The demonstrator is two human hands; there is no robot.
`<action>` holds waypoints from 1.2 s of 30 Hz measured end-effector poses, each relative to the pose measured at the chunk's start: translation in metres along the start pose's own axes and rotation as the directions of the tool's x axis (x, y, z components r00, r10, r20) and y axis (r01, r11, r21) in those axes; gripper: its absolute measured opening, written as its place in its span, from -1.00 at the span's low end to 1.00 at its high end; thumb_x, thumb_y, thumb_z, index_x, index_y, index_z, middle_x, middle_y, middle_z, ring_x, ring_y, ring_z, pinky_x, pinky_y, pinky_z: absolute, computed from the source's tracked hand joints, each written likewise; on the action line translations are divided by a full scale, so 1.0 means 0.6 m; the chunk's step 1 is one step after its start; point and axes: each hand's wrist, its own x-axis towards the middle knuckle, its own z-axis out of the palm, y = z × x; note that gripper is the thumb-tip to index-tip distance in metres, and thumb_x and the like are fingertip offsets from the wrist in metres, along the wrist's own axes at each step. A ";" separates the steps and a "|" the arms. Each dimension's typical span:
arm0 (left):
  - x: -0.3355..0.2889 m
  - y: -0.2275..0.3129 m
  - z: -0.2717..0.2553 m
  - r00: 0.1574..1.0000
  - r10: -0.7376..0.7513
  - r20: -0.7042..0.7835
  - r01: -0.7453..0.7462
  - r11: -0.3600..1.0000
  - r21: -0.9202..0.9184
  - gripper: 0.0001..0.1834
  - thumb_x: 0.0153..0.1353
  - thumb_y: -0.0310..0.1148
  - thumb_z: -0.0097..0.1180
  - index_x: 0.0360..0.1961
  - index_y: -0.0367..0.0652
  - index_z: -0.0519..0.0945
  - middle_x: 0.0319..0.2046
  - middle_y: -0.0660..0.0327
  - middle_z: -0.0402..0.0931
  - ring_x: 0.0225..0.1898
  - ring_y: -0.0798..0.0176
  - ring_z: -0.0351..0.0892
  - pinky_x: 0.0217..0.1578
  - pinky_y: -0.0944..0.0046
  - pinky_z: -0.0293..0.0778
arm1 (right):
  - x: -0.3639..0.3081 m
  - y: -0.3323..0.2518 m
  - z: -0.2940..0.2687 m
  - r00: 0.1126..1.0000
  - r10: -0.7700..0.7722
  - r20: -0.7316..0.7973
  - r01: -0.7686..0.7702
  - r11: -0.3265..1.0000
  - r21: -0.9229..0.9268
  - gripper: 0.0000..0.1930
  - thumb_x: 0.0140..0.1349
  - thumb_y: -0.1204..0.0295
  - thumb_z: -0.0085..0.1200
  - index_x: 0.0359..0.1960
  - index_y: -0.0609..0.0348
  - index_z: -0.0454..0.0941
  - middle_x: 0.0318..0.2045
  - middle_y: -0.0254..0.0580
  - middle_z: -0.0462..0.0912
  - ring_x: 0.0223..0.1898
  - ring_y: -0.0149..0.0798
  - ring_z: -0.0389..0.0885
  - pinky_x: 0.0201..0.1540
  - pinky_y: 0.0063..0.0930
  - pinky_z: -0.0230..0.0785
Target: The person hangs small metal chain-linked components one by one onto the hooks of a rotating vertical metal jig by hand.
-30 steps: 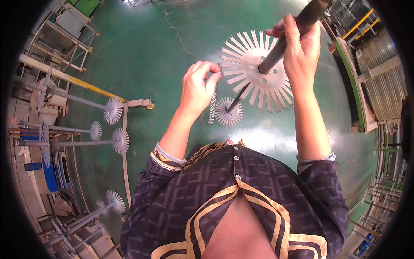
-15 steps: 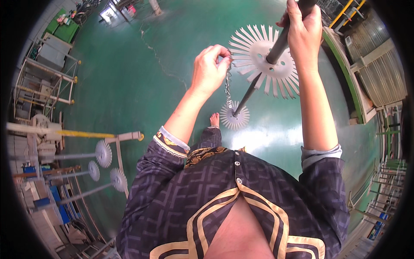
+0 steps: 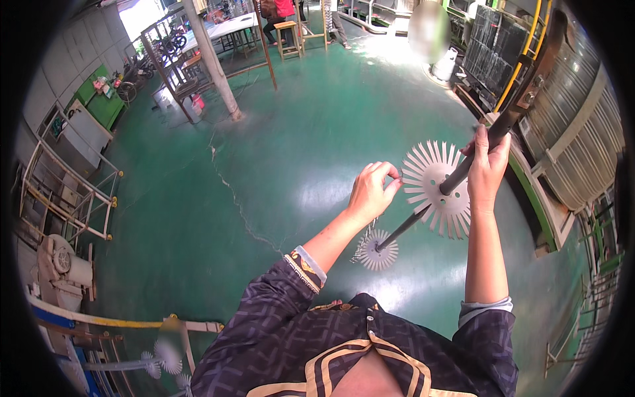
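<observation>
r hand [image 3: 488, 175] grips the dark rod [image 3: 456, 178]; l hand [image 3: 376, 190] has thumb + fingertips pinched, prob on the twisted metal strands [image 3: 366, 239] hanging below it; large slotted disc [image 3: 430, 187] is betw the hands, rim just beside l fingertips; small slotted disc [image 3: 378, 251] below l hand; both discs look set on rod, no strands seen on large rim yet; no legible writing nr hands

Green floor [image 3: 165, 245] with a long pale crack [image 3: 231, 193]
A pole [image 3: 213, 63] stands near a white-topped table [image 3: 231, 26] and a wooden stool [image 3: 286, 25]; a bright opening [image 3: 140, 18] glows past the grey wall [image 3: 56, 92].
</observation>
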 end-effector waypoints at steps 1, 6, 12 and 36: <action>0.030 -0.020 0.007 1.000 -0.004 -0.021 0.003 1.000 -0.018 -0.81 -0.07 -0.40 0.22 -0.45 -0.22 0.48 -0.52 0.21 0.44 -0.50 0.26 0.37 -0.42 0.26 0.33 | 0.025 0.026 0.011 1.000 -0.004 -0.011 0.004 1.000 0.011 -0.77 0.27 0.31 -0.01 -0.33 0.18 0.26 -0.59 -0.37 0.35 -0.59 -0.51 0.38 -0.51 -0.62 0.29; 0.160 -0.192 0.027 0.990 -0.076 -0.117 0.072 0.997 -0.042 -0.78 -0.06 -0.38 0.27 -0.42 -0.23 0.50 -0.45 0.21 0.49 -0.45 0.32 0.44 -0.38 0.33 0.39 | 0.172 0.162 0.079 1.000 -0.027 -0.009 0.027 0.999 0.016 -0.79 0.28 0.30 -0.04 -0.34 0.16 0.28 -0.58 -0.37 0.36 -0.59 -0.51 0.36 -0.49 -0.62 0.29; 0.044 -0.582 -0.021 0.779 -0.620 -0.097 0.605 0.699 0.381 -0.71 -0.01 -0.20 0.20 -0.42 -0.20 0.48 -0.38 0.05 0.52 -0.30 -0.02 0.52 -0.30 0.08 0.43 | 0.347 0.317 0.135 1.000 -0.010 -0.024 0.012 0.998 0.066 -0.77 0.26 0.28 -0.01 -0.37 0.16 0.28 -0.60 -0.38 0.36 -0.59 -0.52 0.38 -0.49 -0.64 0.30; 0.849 -1.424 0.118 0.625 -0.760 -0.178 0.779 0.623 0.074 -0.74 0.10 -0.30 0.09 -0.62 -0.23 0.44 -0.68 0.22 0.43 -0.65 0.33 0.36 -0.58 0.26 0.33 | 1.152 1.052 0.455 0.974 -0.089 -0.206 0.063 0.989 -0.131 -0.80 0.25 0.34 0.01 -0.42 0.11 0.28 -0.63 -0.39 0.38 -0.64 -0.52 0.35 -0.56 -0.63 0.28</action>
